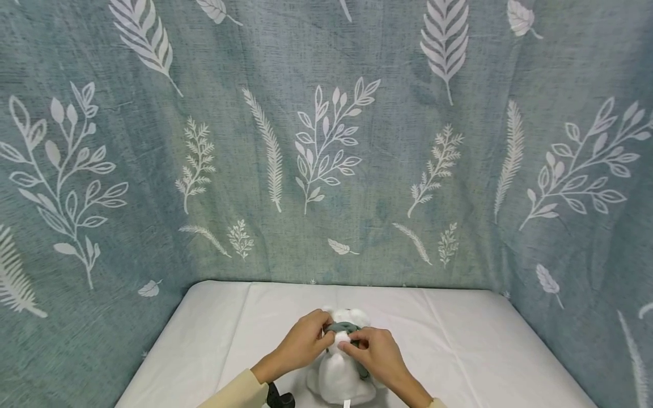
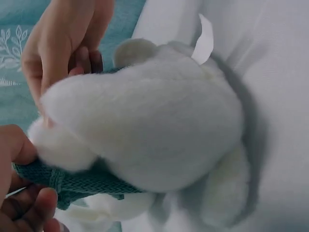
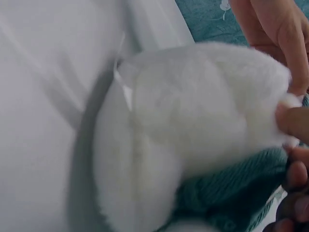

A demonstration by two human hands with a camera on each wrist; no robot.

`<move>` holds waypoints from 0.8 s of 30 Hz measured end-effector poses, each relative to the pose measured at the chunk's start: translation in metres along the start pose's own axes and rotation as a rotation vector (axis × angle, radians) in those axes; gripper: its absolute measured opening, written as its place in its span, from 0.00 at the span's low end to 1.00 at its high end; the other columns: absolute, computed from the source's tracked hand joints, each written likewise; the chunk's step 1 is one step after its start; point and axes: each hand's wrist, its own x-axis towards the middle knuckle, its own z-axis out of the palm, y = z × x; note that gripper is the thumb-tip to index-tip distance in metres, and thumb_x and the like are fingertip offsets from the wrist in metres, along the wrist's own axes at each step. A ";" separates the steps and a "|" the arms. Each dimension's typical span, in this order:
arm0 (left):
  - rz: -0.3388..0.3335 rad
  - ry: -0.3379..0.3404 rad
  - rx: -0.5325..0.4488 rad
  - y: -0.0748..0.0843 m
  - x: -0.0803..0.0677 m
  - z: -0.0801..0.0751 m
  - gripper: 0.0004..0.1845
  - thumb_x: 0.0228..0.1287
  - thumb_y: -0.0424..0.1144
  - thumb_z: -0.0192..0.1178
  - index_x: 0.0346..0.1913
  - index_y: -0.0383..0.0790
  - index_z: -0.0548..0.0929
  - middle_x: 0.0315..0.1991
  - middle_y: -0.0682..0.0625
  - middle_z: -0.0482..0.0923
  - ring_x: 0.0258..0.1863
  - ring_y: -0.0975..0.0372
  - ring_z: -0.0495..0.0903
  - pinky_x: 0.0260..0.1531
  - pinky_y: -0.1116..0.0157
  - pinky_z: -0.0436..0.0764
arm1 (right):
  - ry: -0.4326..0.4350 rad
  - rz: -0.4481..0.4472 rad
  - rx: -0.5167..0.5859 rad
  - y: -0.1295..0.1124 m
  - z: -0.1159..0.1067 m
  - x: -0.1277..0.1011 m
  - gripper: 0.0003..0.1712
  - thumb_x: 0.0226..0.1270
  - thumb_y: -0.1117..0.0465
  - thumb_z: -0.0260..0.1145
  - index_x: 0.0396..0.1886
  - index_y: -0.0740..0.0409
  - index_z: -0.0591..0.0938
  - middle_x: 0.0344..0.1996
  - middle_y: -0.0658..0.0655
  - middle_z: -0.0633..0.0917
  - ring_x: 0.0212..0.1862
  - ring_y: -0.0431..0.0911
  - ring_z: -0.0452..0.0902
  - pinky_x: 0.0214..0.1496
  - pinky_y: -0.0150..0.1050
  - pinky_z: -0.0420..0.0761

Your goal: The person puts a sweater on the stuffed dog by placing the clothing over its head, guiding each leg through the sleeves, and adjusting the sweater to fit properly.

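A white plush toy (image 1: 336, 377) sits on the white table (image 1: 459, 351) near its front edge, with a grey-green knitted scarf (image 1: 347, 327) around its top. My left hand (image 1: 326, 334) pinches the scarf from the left. My right hand (image 1: 353, 341) pinches it from the right, thumb against the fur. In the left wrist view the plush toy (image 2: 159, 125) fills the frame, and my left hand (image 2: 21, 193) grips the knitted scarf (image 2: 82, 186) at the lower left. The right wrist view shows the scarf (image 3: 231, 193) under the fur, held by my right hand (image 3: 292, 159).
A teal cloth backdrop with white leaf prints (image 1: 326, 141) closes off the back and both sides of the table. A white sewn tag (image 2: 206, 38) sticks out of the toy's base. A small black object (image 1: 278, 398) lies beside my left sleeve.
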 end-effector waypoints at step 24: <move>-0.059 -0.114 -0.085 -0.016 0.007 -0.015 0.05 0.73 0.36 0.63 0.45 0.46 0.88 0.31 0.62 0.82 0.25 0.71 0.76 0.26 0.71 0.76 | 0.083 0.152 0.135 0.001 0.008 0.009 0.22 0.57 0.52 0.81 0.47 0.44 0.80 0.17 0.45 0.73 0.18 0.36 0.65 0.23 0.31 0.68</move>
